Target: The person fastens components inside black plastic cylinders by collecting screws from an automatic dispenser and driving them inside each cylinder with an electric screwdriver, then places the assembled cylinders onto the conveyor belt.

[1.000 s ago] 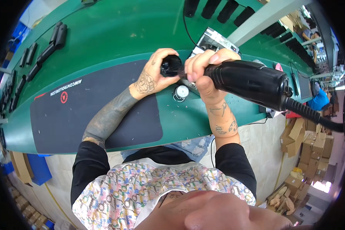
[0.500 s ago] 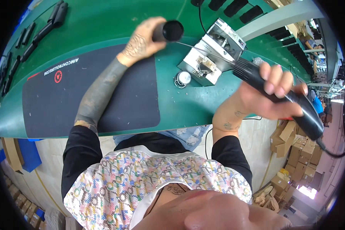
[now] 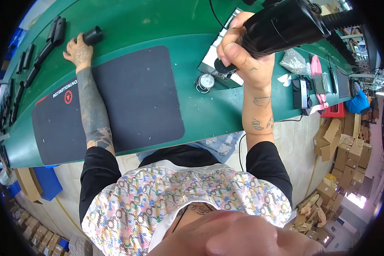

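Right hand [image 3: 249, 57]: wrapped round black power tool [image 3: 286, 27], upper right. Left hand [image 3: 80, 53]: partly spread, grip unclear, against black tube [image 3: 92, 36], upper left. Risk: loose contact could let the tube roll.

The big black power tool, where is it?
In the head view, the power tool is at the upper right, held in the right hand, partly hiding the silver machine.
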The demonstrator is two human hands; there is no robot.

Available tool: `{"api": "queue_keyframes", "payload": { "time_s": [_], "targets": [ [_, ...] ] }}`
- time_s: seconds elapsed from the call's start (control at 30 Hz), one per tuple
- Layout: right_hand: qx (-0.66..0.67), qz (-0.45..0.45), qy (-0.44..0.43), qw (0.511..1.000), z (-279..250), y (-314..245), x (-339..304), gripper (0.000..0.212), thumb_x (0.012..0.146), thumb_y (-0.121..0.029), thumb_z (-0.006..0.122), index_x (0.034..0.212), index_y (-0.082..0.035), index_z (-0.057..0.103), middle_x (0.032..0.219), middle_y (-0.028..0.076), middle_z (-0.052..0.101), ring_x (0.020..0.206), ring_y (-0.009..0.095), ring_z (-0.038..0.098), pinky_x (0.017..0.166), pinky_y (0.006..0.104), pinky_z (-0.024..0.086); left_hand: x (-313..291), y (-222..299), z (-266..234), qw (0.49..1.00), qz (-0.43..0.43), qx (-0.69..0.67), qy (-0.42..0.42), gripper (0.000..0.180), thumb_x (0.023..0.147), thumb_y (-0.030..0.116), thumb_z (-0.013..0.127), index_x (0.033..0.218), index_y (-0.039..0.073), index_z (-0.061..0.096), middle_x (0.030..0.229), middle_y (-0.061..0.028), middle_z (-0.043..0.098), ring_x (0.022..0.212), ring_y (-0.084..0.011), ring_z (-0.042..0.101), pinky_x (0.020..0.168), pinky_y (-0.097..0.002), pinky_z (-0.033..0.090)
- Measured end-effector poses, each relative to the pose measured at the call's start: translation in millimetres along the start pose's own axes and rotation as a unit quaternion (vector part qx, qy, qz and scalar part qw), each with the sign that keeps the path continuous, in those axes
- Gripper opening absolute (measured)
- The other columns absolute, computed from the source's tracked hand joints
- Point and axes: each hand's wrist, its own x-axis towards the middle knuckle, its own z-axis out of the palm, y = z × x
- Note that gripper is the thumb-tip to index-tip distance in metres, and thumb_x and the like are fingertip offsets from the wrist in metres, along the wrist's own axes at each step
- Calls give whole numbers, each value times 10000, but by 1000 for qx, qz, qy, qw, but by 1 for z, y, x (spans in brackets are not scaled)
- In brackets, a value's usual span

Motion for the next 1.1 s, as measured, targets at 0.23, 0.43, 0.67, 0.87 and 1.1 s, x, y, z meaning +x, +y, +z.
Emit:
{"api": "queue_keyframes", "payload": {
  "time_s": [0.23,0.43,0.67,0.87,1.1],
  "targets": [
    [11,-1,3,1000,-9,8,3,391,824,-19,649,1166,-38,459,657,84,537,511,153,480,523,262,429,14,37,-23,983,90,-102,125,563,694,211,681,1248,216,586,1307,-106,508,1261,-309,431,1032,-570,288],
    [55,-10,3,998,-21,5,1,365,847,-60,643,1162,-49,459,689,75,543,543,154,491,562,274,428,-28,145,-88,900,284,-300,141,433,721,259,674,1143,173,625,1230,-78,565,1111,-283,551,929,-386,443],
    [256,-60,-78,962,-51,-38,1,365,929,-300,591,1191,-85,455,910,52,531,756,153,506,745,322,393,-78,176,-62,884,297,-360,-16,346,799,319,651,1088,129,646,1214,-97,561,1152,-285,512,982,-388,409],
    [229,-154,-1,961,-70,-56,-13,604,952,-513,493,1341,-60,403,1041,91,489,867,169,485,774,359,400,-78,177,-62,876,296,-372,-79,342,837,359,639,1075,113,652,1221,-96,561,1153,-286,511,995,-403,402],
    [178,-109,59,976,-65,-46,-2,637,941,-528,508,1355,-57,397,930,81,509,761,154,497,687,317,409,-77,188,-65,875,297,-372,-84,327,845,352,633,1057,104,660,1201,-85,575,1133,-274,521,991,-398,405]
  ]
}}
